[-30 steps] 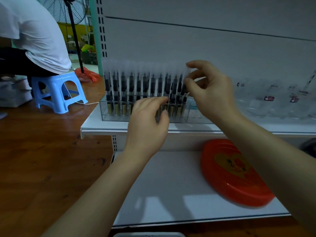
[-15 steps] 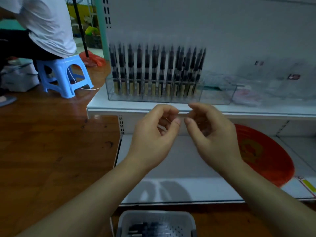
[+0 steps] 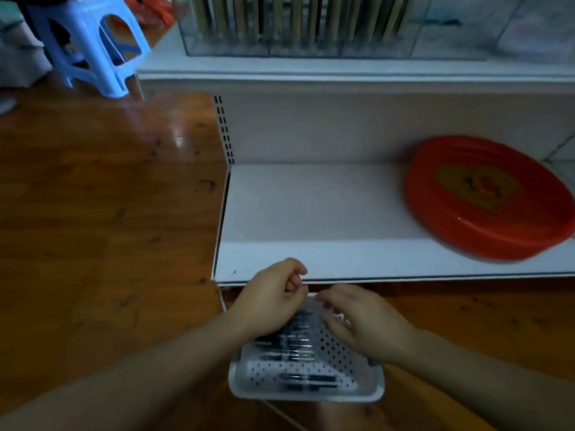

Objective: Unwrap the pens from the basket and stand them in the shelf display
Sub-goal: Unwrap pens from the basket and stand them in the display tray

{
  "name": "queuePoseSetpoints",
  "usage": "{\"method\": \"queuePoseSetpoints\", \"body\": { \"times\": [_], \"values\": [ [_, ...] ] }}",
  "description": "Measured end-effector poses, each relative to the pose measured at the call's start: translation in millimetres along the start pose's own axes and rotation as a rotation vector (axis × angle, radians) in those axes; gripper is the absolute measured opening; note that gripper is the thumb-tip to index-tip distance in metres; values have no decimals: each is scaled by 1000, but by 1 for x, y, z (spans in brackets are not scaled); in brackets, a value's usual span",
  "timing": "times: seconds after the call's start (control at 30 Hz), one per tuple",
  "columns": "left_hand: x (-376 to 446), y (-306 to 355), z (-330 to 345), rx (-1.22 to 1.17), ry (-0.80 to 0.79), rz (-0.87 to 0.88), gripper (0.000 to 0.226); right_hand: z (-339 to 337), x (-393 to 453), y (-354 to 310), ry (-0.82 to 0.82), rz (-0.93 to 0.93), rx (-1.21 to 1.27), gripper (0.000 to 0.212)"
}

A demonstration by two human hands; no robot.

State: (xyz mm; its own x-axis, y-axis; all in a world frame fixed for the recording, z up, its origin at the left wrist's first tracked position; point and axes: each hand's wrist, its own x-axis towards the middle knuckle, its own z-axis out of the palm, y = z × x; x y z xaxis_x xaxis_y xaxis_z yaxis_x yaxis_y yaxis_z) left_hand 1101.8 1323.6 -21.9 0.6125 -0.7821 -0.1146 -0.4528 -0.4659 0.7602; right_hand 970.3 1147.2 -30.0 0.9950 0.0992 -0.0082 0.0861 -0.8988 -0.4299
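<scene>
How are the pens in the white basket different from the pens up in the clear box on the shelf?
The pens in the basket lie flat and scattered on the floor of the white basket, while the pens in the clear display box stand upright in neat rows. The basket pens sit low on the wooden floor; the display pens sit up on the shelf. Only a few are in the basket; many are in the box. Both groups look dark.

One head-worn view looks steeply down from close above the basket on the floor, facing the shelf just beyond it; the display tray is cropped at top.
</scene>
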Motion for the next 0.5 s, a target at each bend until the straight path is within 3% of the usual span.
{"method": "queuePoseSetpoints", "body": {
  "times": [0.2, 0.5],
  "values": [
    [-16, -29, 33, 234, -399, -90, 8, 45, -10, 2, -455, 62, -101, 28],
    [-15, -41, 56, 345, -716, -85, 15, 84, -8, 8, -717, 66, -199, 19]
  ]
}}
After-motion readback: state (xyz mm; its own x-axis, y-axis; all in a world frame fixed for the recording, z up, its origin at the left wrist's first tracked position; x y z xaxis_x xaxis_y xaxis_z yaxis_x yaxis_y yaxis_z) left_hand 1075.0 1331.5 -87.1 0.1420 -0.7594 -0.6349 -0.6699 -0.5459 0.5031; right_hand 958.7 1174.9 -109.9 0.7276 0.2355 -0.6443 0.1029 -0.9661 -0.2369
